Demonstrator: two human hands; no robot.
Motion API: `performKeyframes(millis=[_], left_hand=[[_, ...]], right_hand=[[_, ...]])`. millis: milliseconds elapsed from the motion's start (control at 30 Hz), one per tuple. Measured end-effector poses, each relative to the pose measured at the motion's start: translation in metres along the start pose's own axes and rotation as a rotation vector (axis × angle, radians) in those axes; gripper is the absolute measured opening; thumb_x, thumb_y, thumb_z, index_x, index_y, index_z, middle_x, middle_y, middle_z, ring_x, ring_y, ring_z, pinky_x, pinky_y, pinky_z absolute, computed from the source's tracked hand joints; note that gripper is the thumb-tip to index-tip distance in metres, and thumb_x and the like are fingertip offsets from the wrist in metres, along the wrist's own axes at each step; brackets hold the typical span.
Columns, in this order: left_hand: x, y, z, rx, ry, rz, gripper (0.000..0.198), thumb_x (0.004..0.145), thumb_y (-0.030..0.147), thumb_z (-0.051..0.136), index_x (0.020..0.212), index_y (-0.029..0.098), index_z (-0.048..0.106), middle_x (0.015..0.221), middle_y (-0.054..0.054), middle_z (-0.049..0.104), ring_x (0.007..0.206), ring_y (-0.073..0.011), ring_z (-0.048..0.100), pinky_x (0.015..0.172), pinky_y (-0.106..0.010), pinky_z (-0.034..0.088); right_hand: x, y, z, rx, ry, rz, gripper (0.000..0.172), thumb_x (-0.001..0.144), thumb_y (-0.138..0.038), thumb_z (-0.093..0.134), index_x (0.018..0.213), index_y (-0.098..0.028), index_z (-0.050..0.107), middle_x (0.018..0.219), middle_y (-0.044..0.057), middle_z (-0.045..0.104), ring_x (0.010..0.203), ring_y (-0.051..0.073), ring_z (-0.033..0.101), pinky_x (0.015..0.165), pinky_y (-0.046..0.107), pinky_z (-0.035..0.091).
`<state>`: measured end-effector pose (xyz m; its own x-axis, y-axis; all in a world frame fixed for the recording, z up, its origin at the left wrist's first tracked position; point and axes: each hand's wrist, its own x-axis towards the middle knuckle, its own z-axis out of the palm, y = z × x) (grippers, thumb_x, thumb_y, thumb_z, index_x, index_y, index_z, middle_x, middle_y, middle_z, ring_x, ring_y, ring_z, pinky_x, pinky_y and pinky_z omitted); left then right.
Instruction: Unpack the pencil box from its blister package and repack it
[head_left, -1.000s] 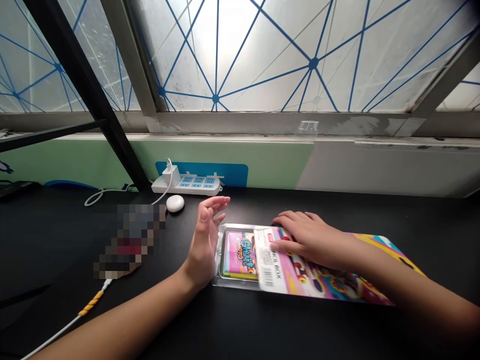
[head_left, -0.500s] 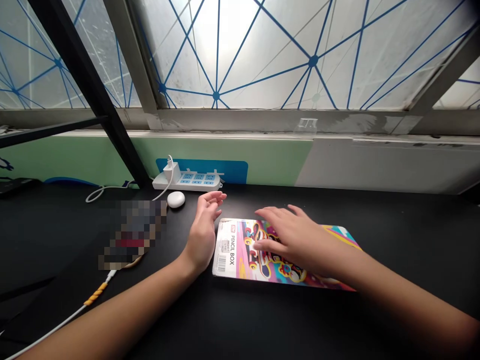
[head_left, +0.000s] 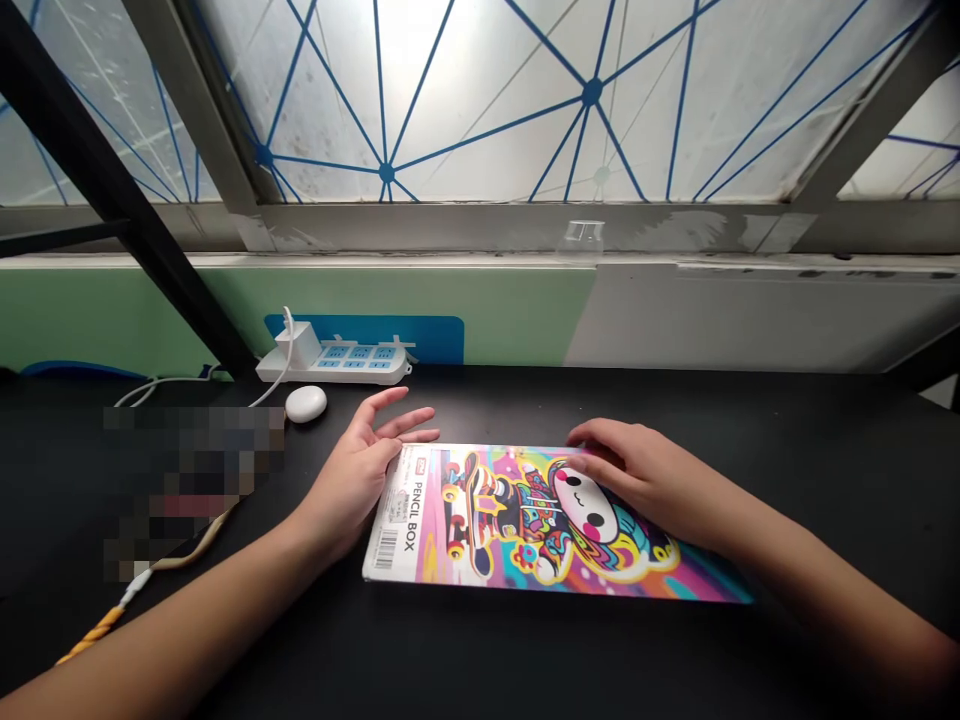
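Note:
A flat, colourful pencil box (head_left: pixel 517 520) lies in front of me on the black desk, its white label end to the left and a cartoon figure on a skateboard across its top. My right hand (head_left: pixel 637 470) grips its far edge, thumb on the printed face and fingers curled over the back side, where the tips are hidden. At the box's left end, my left hand (head_left: pixel 356 480) has its fingers stretched out and spread beyond the far corner. The left thumb touches that corner, and the palm rests beside the short edge.
Behind the left hand are a white rounded case (head_left: pixel 306 404) and a white power strip (head_left: pixel 334 362) with a plugged-in adapter. A blurred-out device (head_left: pixel 202 480) with a cable (head_left: pixel 94 635) lies at left. A black frame post (head_left: pixel 142 220) slants down; a window stands behind.
My right hand has drawn back from across the box's middle to its far edge and closed there. The left hand's fingers have spread, its thumb now at the corner. The view has shifted rightward.

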<state>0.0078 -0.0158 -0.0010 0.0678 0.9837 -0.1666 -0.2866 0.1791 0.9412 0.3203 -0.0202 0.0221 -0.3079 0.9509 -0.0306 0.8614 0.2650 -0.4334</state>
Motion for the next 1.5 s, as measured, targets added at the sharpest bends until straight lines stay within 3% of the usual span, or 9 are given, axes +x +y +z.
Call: performKeyframes(millis=[133,267,467,600,800,1133,1267,1333,1500], left_hand=[[0.001,0.000,0.001,0.020,0.020,-0.037,0.040,0.090,0.014,0.063,0.127,0.027,0.053,0.134,-0.013,0.065,0.121,-0.0289,0.067,0.074,-0.034,0.063],[0.002,-0.001,0.000,0.044,0.031,-0.056,0.027,0.094,0.017,0.059,0.120,0.026,0.057,0.132,-0.010,0.067,0.119,-0.0257,0.068,0.077,-0.033,0.063],[-0.001,0.003,-0.004,0.060,-0.045,-0.087,0.026,0.096,0.044,0.063,0.112,0.023,0.063,0.107,-0.006,0.076,0.079,-0.0188,0.074,0.067,-0.028,0.060],[-0.006,0.003,-0.005,0.077,-0.092,0.108,0.032,0.096,0.052,0.061,0.105,0.022,0.069,0.112,-0.006,0.076,0.098,-0.0209,0.072,0.079,-0.027,0.058],[-0.012,0.007,-0.003,0.094,-0.053,0.304,0.034,0.097,0.050,0.061,0.101,0.018,0.075,0.135,-0.010,0.068,0.121,-0.0280,0.063,0.100,-0.038,0.051],[-0.019,0.018,-0.006,0.281,-0.106,0.380,0.039,0.098,0.047,0.056,0.068,0.022,0.060,0.105,-0.010,0.076,0.101,-0.0308,0.068,0.095,-0.045,0.049],[-0.021,0.024,-0.009,0.573,-0.446,0.343,0.017,0.091,0.040,0.064,0.088,0.025,0.072,0.128,-0.010,0.069,0.117,-0.0354,0.063,0.101,-0.049,0.048],[-0.020,0.023,-0.010,0.773,-0.589,0.404,0.020,0.088,0.035,0.068,0.107,0.030,0.073,0.140,-0.009,0.062,0.132,-0.0363,0.054,0.109,-0.052,0.043],[-0.015,0.008,-0.011,1.225,-0.548,0.551,0.066,0.084,0.042,0.074,0.145,0.030,0.052,0.159,-0.013,0.043,0.149,-0.0389,0.032,0.120,-0.062,0.023]], right_hand=[[-0.006,-0.012,0.005,-0.009,-0.049,0.007,0.045,0.095,-0.066,0.046,0.087,-0.024,0.061,0.083,0.004,0.070,0.069,0.022,0.062,0.056,0.032,0.044],[-0.005,-0.010,0.008,-0.048,-0.011,-0.015,0.047,0.093,-0.069,0.048,0.082,-0.024,0.056,0.079,0.003,0.065,0.067,0.020,0.058,0.057,0.031,0.042],[-0.008,-0.004,-0.002,-0.176,0.297,-0.177,0.051,0.088,-0.074,0.052,0.079,-0.024,0.055,0.079,0.005,0.061,0.070,0.022,0.057,0.064,0.035,0.045],[-0.018,-0.007,-0.010,-0.223,0.527,-0.214,0.048,0.088,-0.072,0.055,0.079,-0.025,0.056,0.090,0.008,0.064,0.071,0.023,0.061,0.067,0.038,0.050],[-0.030,-0.020,-0.003,-0.313,0.656,-0.319,0.028,0.096,-0.049,0.060,0.084,-0.025,0.054,0.110,0.010,0.069,0.084,0.024,0.069,0.071,0.036,0.053],[-0.048,-0.040,-0.005,-0.283,0.402,-0.407,0.015,0.099,-0.033,0.051,0.086,-0.025,0.054,0.110,0.010,0.071,0.080,0.023,0.068,0.067,0.036,0.054],[-0.046,-0.043,0.008,-0.352,0.293,-0.517,0.019,0.088,-0.012,0.050,0.091,-0.023,0.065,0.119,0.012,0.070,0.092,0.026,0.070,0.074,0.040,0.057],[-0.041,-0.044,0.018,-0.418,0.282,-0.595,0.024,0.085,-0.005,0.049,0.083,-0.022,0.067,0.121,0.014,0.070,0.099,0.029,0.070,0.078,0.043,0.058],[-0.034,-0.047,0.037,-0.397,0.238,-0.662,0.023,0.082,-0.003,0.052,0.078,-0.019,0.068,0.130,0.017,0.067,0.125,0.035,0.060,0.095,0.049,0.055]])
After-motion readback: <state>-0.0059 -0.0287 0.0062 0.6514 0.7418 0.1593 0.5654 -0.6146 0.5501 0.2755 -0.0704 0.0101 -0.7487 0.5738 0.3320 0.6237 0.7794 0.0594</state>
